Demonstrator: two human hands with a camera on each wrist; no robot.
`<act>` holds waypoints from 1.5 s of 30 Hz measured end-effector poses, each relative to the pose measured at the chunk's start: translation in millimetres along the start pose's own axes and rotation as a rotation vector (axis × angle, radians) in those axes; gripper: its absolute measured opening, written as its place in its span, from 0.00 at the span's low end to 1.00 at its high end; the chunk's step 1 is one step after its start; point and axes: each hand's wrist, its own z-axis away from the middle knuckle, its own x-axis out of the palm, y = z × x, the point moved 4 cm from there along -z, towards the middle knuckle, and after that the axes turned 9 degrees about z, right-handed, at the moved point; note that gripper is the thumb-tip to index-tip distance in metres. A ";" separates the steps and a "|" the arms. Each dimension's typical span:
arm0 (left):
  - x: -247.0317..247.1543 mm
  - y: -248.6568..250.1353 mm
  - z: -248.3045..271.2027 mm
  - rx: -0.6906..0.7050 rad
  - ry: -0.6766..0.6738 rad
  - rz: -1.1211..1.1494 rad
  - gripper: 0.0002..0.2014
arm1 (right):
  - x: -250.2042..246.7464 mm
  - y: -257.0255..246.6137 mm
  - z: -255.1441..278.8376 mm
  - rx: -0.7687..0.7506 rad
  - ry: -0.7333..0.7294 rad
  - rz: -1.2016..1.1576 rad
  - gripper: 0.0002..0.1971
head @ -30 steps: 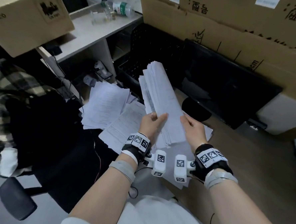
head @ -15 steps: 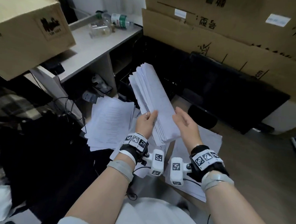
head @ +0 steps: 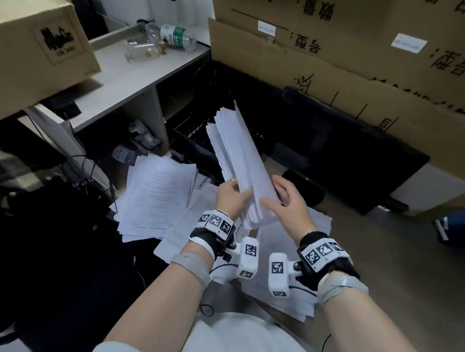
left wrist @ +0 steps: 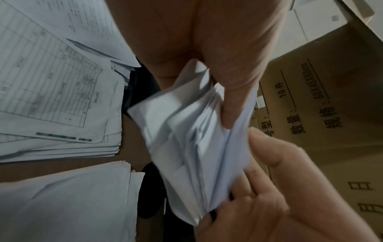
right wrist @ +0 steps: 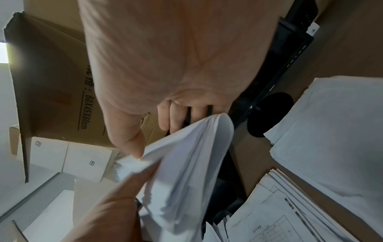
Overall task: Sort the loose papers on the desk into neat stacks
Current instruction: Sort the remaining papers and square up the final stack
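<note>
I have a thick sheaf of papers held upright above the desk, between both hands. My left hand grips its lower left edge, thumb on the near face and fingers curled behind; the left wrist view shows the thumb pressed into the fanned bottom edges. My right hand closes on the lower right edge, thumb across the front and fingers wrapped behind, as the right wrist view confirms. Both hands hold at the bottom end only.

The sheaf's long axis runs up and away from me, leaning slightly left, so its whole length stands above the grip and its top is unsupported. The top edges are ragged and the bottom edges splayed; the sheets are not squared.

Below lie a spread pile of printed forms to the left, touching the lined sheets under my left wrist, and blank sheets beneath my right wrist.

Judgement: the next move is to tap the bottom edge down onto the desk, directly under the grip, to square the sheets. Both hands are equally near. Risk: loosened fingers let inner sheets slip out.
</note>
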 end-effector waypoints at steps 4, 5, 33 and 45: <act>23.0 -11.1 1.9 0.009 0.042 -0.137 0.08 | -23.2 4.4 -3.1 0.027 -0.002 0.004 0.42; 26.6 -13.2 2.7 0.010 0.058 -0.161 0.12 | -27.9 6.7 -4.7 0.040 -0.003 0.003 0.45; -92.5 -2.1 -17.8 -0.081 0.285 -0.204 0.15 | 49.8 -19.2 -23.3 -0.122 0.235 0.230 0.11; -96.0 1.7 -18.8 -0.038 0.148 0.042 0.10 | 84.7 -18.6 -27.2 -0.095 -0.028 0.237 0.23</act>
